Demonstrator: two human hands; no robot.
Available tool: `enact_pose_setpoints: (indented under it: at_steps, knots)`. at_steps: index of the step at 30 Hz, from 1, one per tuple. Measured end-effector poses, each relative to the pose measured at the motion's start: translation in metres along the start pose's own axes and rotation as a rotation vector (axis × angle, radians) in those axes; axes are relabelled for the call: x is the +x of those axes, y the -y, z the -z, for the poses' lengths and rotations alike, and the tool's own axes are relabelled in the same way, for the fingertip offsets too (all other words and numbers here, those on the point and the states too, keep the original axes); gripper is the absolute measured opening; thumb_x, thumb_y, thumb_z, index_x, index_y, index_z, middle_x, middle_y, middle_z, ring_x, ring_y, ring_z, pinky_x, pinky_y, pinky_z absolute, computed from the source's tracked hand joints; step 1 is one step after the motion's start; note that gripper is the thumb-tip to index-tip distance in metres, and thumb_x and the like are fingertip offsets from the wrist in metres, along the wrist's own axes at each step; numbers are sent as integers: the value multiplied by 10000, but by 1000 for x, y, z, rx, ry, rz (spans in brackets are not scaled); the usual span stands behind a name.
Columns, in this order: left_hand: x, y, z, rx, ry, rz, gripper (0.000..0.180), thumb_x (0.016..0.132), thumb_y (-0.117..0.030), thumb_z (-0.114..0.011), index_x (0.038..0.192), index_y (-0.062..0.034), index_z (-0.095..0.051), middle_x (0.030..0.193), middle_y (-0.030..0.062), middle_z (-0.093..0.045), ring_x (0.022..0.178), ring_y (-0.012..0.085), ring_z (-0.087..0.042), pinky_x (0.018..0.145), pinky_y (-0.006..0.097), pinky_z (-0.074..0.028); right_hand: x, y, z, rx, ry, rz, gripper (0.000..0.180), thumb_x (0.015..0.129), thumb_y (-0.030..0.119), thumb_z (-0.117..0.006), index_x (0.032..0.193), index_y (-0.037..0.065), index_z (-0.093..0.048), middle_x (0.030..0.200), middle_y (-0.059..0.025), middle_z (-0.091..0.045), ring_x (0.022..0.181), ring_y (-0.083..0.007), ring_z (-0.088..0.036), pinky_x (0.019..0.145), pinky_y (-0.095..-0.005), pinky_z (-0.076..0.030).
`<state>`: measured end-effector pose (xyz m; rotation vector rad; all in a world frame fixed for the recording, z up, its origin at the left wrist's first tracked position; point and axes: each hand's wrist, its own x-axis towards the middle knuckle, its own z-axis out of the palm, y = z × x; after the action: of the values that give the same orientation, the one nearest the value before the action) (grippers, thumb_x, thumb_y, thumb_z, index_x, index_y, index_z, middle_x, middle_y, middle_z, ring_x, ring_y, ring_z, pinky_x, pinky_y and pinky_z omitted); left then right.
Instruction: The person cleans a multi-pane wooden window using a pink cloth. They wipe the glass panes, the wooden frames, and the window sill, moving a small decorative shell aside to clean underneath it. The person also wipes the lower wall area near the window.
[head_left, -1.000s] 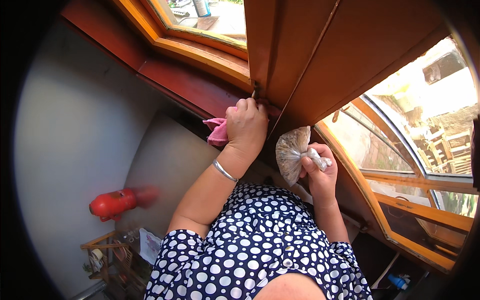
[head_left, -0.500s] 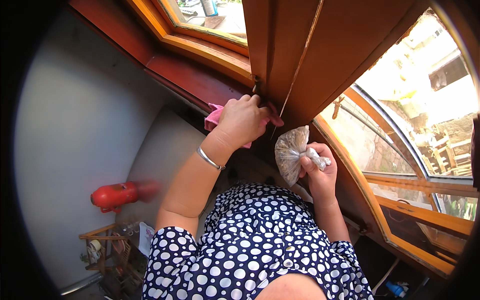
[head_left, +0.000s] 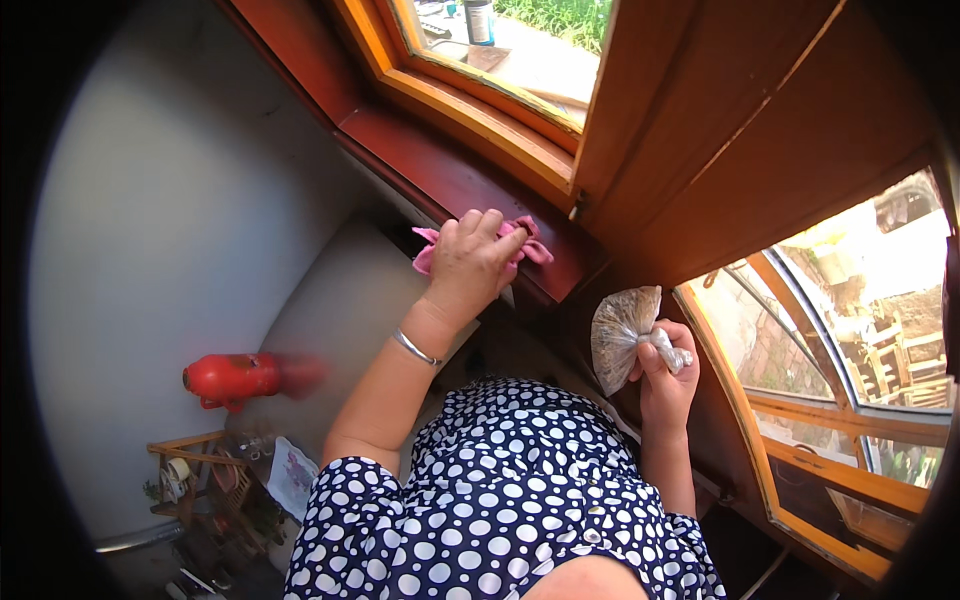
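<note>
On the dark red window sill (head_left: 425,160), my left hand (head_left: 463,262) grips a crumpled pink cloth (head_left: 535,250) and presses it down near the sill's front edge. Cloth sticks out on both sides of the fingers, and the palm hides its middle. A silver bangle (head_left: 413,348) circles that wrist. Lower and to the right, my right hand (head_left: 668,392) pinches the knotted neck of a clear plastic bag (head_left: 618,338). Small brown bits fill the bag, which is held up in the air, apart from the sill; their kind is unclear.
An orange-brown wooden window frame (head_left: 480,120) rises behind the sill. To the right stands a wooden door with glass panes (head_left: 780,330). At the left are a red cylinder-shaped object (head_left: 232,378) by the pale wall (head_left: 150,230) and a small wooden rack (head_left: 185,445).
The left hand has drawn the pink cloth back from the corner by the window post onto the sill's front part. My view has shifted, and the bag stays in my right hand.
</note>
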<state>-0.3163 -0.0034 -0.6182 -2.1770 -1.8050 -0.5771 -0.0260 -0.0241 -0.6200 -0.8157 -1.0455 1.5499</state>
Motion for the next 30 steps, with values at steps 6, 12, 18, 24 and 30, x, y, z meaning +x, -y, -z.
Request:
enact_pose_setpoints:
  at_steps: [6,12,18,24,30]
  knots:
    - [27,79,-20,206,-92,184,290,777,-246,-766,1060,-216,-708,979,50,-545,973,261,-560,775,424,-480,6,-9,-6,-3,6,12,207,917,67,-726,1052,-7,-588,926,-49,-607,656,-99,-581,576,-223,-480]
    - [53,159,-35,344,-93,379,269,826,-311,-751,1080,-233,-705,1038,51,-578,1018,269,-583,813,439,-511,11,-19,-16,-18,-19,20,208,924,48,-715,1069,-13,-578,905,-47,-622,641,-92,-577,581,-220,-473]
    - [71,213,-48,413,-49,458,272,849,-314,-737,1103,-227,-698,1068,50,-581,1050,271,-590,842,465,-522,10,-25,-33,-32,-81,17,209,929,34,-705,1087,-13,-577,865,-35,-626,636,-94,-578,595,-220,-472]
    - [95,238,-50,476,54,541,224,895,-334,-688,1053,-177,-711,1087,49,-608,1066,263,-597,825,469,-516,3,-28,-42,-51,-158,22,199,931,21,-697,1089,-7,-580,878,-38,-627,653,-96,-582,605,-220,-475]
    - [102,238,-57,468,71,496,203,875,-306,-718,1012,-157,-704,1063,62,-609,1058,272,-605,812,470,-525,0,-30,-52,-42,-162,24,191,926,7,-697,1082,-12,-588,954,-43,-593,674,-100,-587,611,-219,-483]
